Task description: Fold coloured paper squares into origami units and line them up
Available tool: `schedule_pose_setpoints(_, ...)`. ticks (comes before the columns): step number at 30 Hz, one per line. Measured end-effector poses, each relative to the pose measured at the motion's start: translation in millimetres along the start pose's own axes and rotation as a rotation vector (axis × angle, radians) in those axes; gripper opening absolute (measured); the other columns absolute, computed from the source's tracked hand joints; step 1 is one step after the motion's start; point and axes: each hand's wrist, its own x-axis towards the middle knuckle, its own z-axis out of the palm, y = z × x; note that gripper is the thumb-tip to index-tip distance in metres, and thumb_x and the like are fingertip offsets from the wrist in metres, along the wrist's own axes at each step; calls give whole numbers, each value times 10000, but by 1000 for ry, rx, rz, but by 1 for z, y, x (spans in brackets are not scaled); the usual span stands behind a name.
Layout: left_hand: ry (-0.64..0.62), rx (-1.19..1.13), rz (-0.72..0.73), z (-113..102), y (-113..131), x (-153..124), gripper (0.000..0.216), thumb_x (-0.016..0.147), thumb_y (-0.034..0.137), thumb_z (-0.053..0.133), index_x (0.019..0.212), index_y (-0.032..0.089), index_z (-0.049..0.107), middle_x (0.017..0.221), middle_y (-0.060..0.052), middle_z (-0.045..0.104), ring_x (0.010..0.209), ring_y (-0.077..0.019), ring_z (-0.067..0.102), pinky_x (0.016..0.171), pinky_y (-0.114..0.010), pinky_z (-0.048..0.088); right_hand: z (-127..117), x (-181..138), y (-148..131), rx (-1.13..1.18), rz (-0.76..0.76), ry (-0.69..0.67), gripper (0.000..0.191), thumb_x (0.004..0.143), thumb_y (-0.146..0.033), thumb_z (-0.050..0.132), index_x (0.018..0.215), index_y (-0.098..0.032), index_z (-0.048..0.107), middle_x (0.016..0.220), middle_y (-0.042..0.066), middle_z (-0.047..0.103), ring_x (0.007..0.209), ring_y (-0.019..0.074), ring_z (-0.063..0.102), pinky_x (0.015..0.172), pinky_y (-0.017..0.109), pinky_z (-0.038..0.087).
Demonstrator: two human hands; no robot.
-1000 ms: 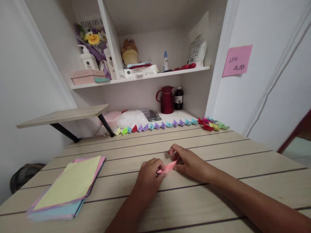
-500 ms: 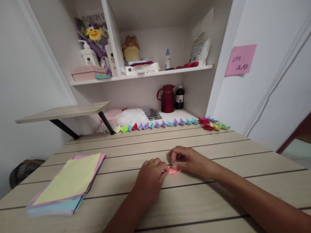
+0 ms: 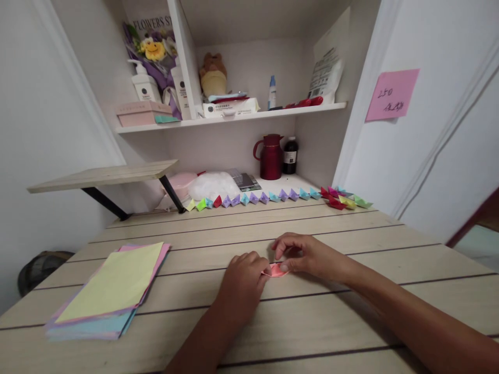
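A small folded piece of coral-pink paper (image 3: 276,270) lies on the wooden table between my two hands. My left hand (image 3: 246,275) is closed, its fingertips pinching the paper's left end. At the right end, the thumb of my right hand (image 3: 306,255) touches the paper, while its curled index finger is raised above it. Fingers partly cover both ends of the paper.
A stack of coloured paper sheets (image 3: 113,285) lies at the left. Folded paper boats (image 3: 253,198) line the table's back edge, with several more boats (image 3: 337,202) grouped at the right. Behind stand a red jug (image 3: 271,158) and a small raised shelf (image 3: 105,176).
The view has shifted slightly. My right hand's fingers have moved a little at the paper's right end, and my left hand keeps its hold. The paper's middle looks slightly more open.
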Motion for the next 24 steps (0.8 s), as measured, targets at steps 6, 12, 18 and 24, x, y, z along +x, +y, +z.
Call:
schedule_pose_setpoints(6, 17, 16, 9, 3, -2, 0, 90, 862, 155, 538, 816, 214, 588, 859, 21, 619, 833, -149, 547, 751, -278, 354, 2, 2, 4, -106, -67, -5, 50, 749, -249, 688, 770, -203, 690, 967, 37, 667, 853, 181, 612, 754, 286, 473)
schedule_pose_setpoints(12, 34, 87, 27, 7, -1, 0, 95, 883, 175, 524, 815, 211, 578, 846, 22, 622, 818, -152, 549, 734, -281, 366, 9, 1, -3, -254, -100, 22, 70, 781, -161, 630, 764, -208, 680, 860, 13, 686, 771, 156, 617, 702, 257, 455)
schedule_pose_setpoints(18, -14, 290, 101, 7, 14, 3, 167, 912, 152, 447, 803, 202, 564, 821, -16, 625, 798, -192, 554, 724, -326, 367, 14, 2, -8, -563, -182, 52, 93, 770, -126, 611, 745, -208, 647, 784, 7, 692, 774, 170, 611, 718, 268, 418)
schedule_pose_setpoints(24, -33, -120, -4, 2, 5, 2, 135, 785, 152, 593, 887, 225, 545, 801, 50, 628, 749, -138, 558, 720, -269, 382, 11, 3, -4, -538, -211, -1, 119, 798, -116, 585, 778, -214, 649, 804, -5, 690, 799, 156, 601, 719, 249, 414)
